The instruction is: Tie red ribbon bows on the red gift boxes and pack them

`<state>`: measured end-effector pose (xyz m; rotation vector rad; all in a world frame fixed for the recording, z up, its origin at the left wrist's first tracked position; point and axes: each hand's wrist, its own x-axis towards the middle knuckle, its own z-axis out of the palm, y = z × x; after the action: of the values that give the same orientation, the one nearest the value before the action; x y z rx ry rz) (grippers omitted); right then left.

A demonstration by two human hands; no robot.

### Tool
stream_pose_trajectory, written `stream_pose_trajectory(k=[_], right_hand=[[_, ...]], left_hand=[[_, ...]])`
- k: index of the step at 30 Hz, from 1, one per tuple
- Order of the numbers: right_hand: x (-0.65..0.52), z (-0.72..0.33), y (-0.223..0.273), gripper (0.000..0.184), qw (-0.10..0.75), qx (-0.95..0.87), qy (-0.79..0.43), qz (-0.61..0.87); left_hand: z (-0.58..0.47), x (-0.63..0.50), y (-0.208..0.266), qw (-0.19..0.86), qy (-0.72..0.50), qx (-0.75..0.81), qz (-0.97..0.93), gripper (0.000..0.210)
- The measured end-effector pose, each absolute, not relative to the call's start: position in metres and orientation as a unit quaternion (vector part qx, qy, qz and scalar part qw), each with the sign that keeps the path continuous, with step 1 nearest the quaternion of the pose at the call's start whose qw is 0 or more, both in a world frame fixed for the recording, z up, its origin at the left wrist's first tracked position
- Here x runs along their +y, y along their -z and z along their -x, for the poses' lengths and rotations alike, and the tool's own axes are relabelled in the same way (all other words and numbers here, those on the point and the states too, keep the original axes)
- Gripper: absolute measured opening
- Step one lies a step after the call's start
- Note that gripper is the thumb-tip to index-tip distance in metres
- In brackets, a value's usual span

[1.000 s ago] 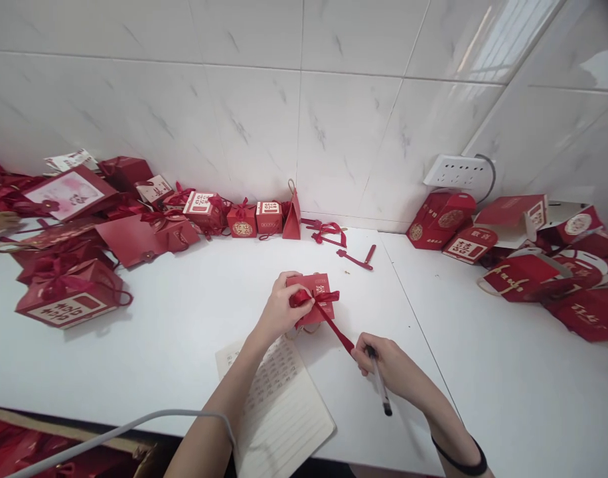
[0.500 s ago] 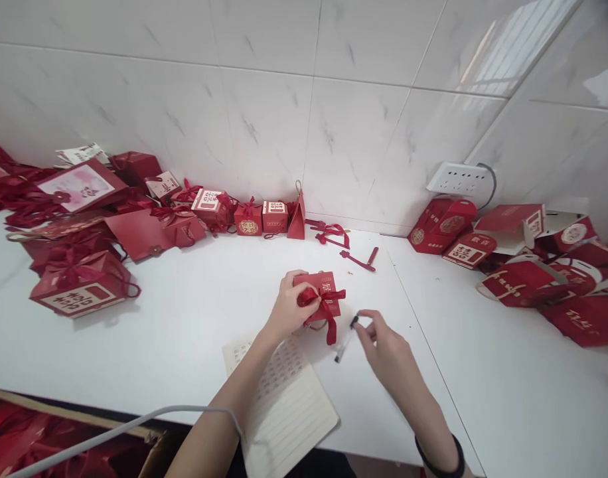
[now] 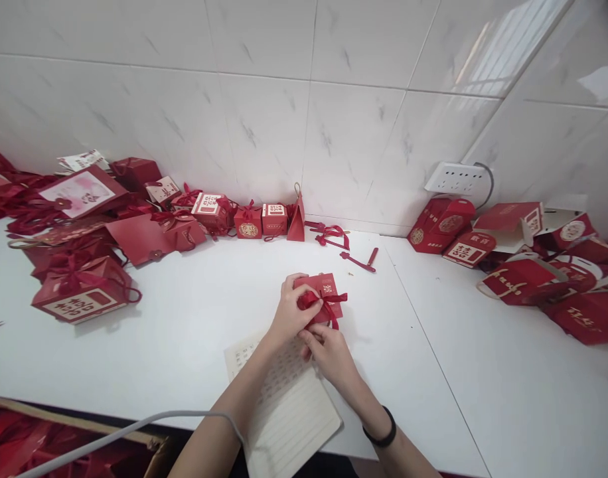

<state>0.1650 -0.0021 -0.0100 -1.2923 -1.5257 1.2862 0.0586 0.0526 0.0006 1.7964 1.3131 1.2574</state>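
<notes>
A small red gift box (image 3: 335, 308) with a red ribbon bow and printed characters is at the middle of the white table. My left hand (image 3: 293, 310) is shut on it, thumb and fingers pressed over the bow. Close against its near side is my right hand (image 3: 328, 354), fingers bent and pinched together just below the ribbon (image 3: 334, 298). What those fingers hold, if anything, is hidden. Under both wrists lies an open notebook (image 3: 297, 418) with handwriting on its upper part. No pen shows.
Red gift boxes (image 3: 85, 292) are heaped at the left, and several stand along the tiled wall. More boxes (image 3: 523, 282) lie at the right below a power strip (image 3: 457, 182). Red straps (image 3: 358, 262) lie behind the held box. A grey cable (image 3: 149, 419) crosses the front left.
My right hand has moved left to the near side of the gift box. The pen seen by its fingers earlier is out of sight. My left hand keeps its hold on the box.
</notes>
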Motion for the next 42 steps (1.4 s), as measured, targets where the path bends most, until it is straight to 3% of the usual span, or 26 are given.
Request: stream_pose_trajectory(k=[4,26,37,42], right_hand=[[-0.003,-0.166,0.008,0.031,0.378,-0.606,-0.479,0.510],[-0.029,-0.163,0.025,0.034,0.347,-0.593,-0.516,0.512],[-0.043,-0.172,0.028,0.025,0.255,-0.633,-0.524,0.510],[-0.029,-0.195,0.005,0.033,0.309,-0.627,-0.465,0.543]], left_hand=[[-0.057,0.054,-0.002,0.332,-0.473,0.486,-0.656,0.004],[-0.058,0.051,-0.001,0.297,-0.466,0.493,-0.672,0.002],[-0.058,0.052,0.000,0.306,-0.468,0.488,-0.671,0.001],[-0.058,0.050,0.001,0.300,-0.470,0.472,-0.683,0.002]])
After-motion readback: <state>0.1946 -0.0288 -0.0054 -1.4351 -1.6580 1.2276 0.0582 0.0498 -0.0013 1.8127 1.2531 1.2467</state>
